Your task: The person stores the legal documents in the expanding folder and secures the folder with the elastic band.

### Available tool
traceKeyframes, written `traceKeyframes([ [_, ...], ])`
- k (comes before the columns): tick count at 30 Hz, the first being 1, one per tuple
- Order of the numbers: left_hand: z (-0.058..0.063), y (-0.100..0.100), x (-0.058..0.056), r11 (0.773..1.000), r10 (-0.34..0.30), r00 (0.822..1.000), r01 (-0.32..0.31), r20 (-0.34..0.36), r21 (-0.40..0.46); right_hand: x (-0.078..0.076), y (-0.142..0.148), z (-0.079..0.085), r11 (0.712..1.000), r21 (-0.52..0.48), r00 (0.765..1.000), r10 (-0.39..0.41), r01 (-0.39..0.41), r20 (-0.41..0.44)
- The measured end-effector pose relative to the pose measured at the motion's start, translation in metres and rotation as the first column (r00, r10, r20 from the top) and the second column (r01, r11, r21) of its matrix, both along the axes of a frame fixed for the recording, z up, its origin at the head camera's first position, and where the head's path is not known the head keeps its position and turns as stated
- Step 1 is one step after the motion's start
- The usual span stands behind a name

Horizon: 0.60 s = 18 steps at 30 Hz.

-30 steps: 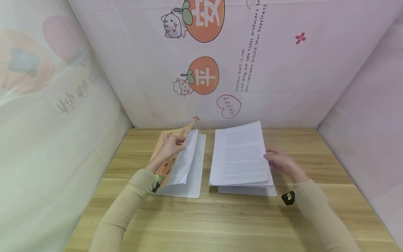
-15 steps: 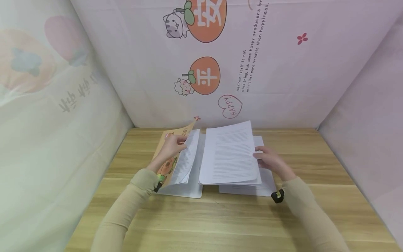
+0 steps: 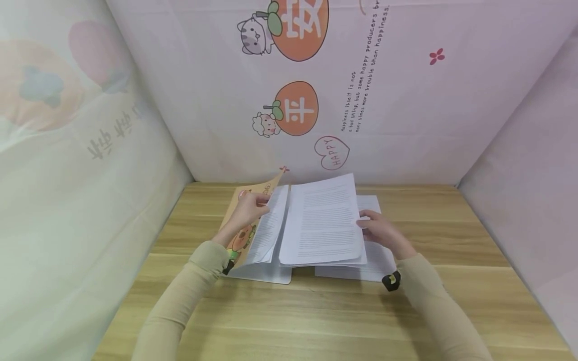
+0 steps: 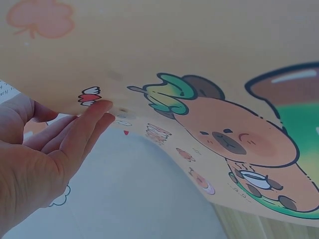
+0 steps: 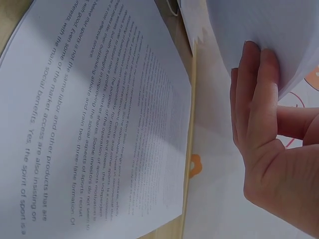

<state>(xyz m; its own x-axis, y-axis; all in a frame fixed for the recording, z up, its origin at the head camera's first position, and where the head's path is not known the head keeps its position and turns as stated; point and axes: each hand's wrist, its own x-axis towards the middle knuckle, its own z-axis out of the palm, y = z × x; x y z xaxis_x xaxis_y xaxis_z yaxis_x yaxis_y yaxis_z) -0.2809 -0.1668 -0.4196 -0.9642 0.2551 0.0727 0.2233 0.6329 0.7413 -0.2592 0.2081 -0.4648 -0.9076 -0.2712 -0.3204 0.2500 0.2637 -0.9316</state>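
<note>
My left hand (image 3: 246, 209) grips the raised cover of a file folder (image 4: 224, 129), which is orange-tan with cartoon capybaras. Printed paper (image 3: 270, 228) stands tilted inside the folder, above its pale inner back (image 3: 266, 274). My right hand (image 3: 383, 233) pinches the right edge of several printed sheets (image 3: 327, 220), held at a tilt above the table. Their left edge is close beside the folder's opening; whether it touches the paper inside cannot be told. In the right wrist view, the fingers lie along the underside of the sheets, with the thumb on the other face.
More printed paper (image 3: 381, 258) lies flat on the wooden table (image 3: 334, 321), partly under the raised sheets. A cloth wall (image 3: 397, 100) with cartoon prints stands at the back, and plain or printed cloth closes both sides. A thin loop (image 5: 173, 7) shows beside the paper.
My right hand has carried the raised sheets left toward the folder, uncovering more of the paper on the table. The left hand keeps holding the cover up in nearly the same place.
</note>
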Motion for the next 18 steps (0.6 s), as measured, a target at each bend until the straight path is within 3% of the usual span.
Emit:
traceKeyframes([
  [5, 0.0000, -0.0002, 0.0005, 1.000, 0.000, 1.000, 0.000, 0.001, 0.007, -0.0029, 0.0035, 0.0020, 0.999, 0.039, 1.000, -0.003, 0.002, 0.002],
  [18, -0.0005, -0.0007, 0.0013, 1.000, 0.018, 1.000, -0.018, 0.018, 0.012, -0.0018, -0.0025, 0.0051, 1.000, 0.004, 1.000, -0.003, 0.003, 0.000],
])
